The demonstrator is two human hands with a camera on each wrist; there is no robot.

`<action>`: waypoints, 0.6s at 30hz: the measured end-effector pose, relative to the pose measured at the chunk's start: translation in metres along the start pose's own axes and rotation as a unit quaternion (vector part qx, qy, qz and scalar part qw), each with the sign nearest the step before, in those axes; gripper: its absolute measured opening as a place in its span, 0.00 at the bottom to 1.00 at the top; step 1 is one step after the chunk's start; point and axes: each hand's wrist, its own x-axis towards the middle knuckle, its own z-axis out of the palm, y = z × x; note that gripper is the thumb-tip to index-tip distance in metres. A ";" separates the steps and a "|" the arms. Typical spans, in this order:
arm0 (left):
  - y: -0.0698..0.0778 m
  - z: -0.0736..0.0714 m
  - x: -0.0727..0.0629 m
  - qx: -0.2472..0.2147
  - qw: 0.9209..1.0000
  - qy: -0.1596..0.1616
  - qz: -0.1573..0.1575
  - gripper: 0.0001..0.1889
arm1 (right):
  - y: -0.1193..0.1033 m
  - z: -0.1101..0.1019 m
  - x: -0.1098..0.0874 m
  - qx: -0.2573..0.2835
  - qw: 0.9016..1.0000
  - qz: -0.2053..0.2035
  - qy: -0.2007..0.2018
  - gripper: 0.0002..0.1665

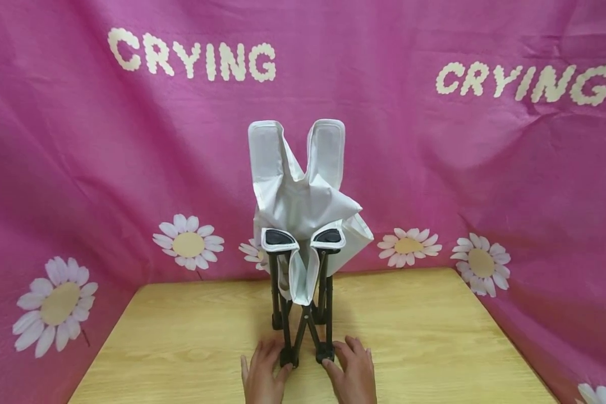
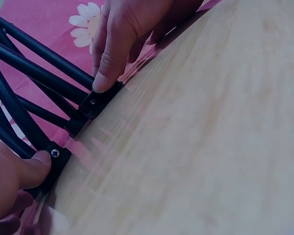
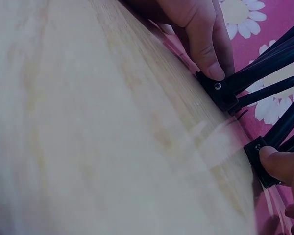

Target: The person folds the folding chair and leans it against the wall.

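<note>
A small folding chair (image 1: 293,207) with white fabric and black tube legs stands upright and mostly folded at the middle of the table. Two fabric flaps rise at its back, and its crossed legs are drawn close together. My left hand (image 1: 264,373) holds the near left foot (image 2: 54,155), thumb on its front face by a screw and fingers along the outer side. On the other side, my right hand (image 1: 353,370) grips the near right foot (image 3: 257,147) the same way. The two far feet stand behind, out of both hands' reach.
The light wood-grain table (image 1: 424,331) extends to both sides of the chair. Behind and beside it hangs a pink cloth (image 1: 384,140) with white daisies and lettering, close to the table's back edge.
</note>
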 end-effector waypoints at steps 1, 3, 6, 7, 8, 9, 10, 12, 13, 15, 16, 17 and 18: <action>-0.001 -0.001 0.000 0.000 1.000 0.001 -0.002 0.23 | 0.000 0.002 -0.001 -0.002 1.000 -0.010 0.008 0.20; -0.001 -0.002 0.000 0.000 1.000 0.002 -0.006 0.23 | 0.000 0.004 -0.002 -0.007 0.999 -0.034 0.028 0.21; 0.002 -0.002 0.006 -0.004 1.000 0.008 -0.002 0.23 | -0.001 0.002 0.003 -0.010 0.997 -0.058 0.049 0.21; 0.002 -0.002 0.007 -0.005 1.000 0.008 -0.004 0.23 | -0.001 0.002 0.004 -0.010 0.997 -0.058 0.048 0.21; 0.002 -0.002 0.007 -0.003 1.000 0.012 -0.004 0.23 | -0.001 0.002 0.005 -0.008 0.997 -0.055 0.044 0.21; 0.002 -0.001 0.008 0.000 1.000 0.013 -0.007 0.23 | -0.001 0.002 0.006 -0.007 0.998 -0.048 0.038 0.21; 0.002 -0.001 0.008 0.004 1.000 0.013 -0.011 0.23 | -0.001 0.003 0.007 -0.006 0.999 -0.037 0.030 0.21; 0.001 0.001 0.008 0.010 1.000 0.010 -0.019 0.23 | -0.001 0.003 0.008 -0.006 1.000 -0.017 0.015 0.21; 0.000 0.001 0.008 0.014 1.000 0.008 -0.022 0.23 | -0.001 0.004 0.008 -0.005 1.000 -0.009 0.009 0.21; -0.002 0.002 0.008 0.018 1.000 0.008 -0.023 0.23 | -0.001 0.006 0.008 -0.004 1.000 -0.002 0.007 0.21; -0.003 0.003 0.009 0.018 1.000 0.007 -0.021 0.23 | -0.001 0.006 0.009 -0.004 1.000 -0.005 0.010 0.21; -0.003 0.003 0.009 0.016 1.000 0.008 -0.020 0.23 | -0.001 0.006 0.009 -0.004 1.000 -0.008 0.014 0.21; -0.003 0.003 0.010 0.016 1.000 0.008 -0.019 0.23 | -0.001 0.006 0.009 -0.005 1.000 -0.016 0.021 0.21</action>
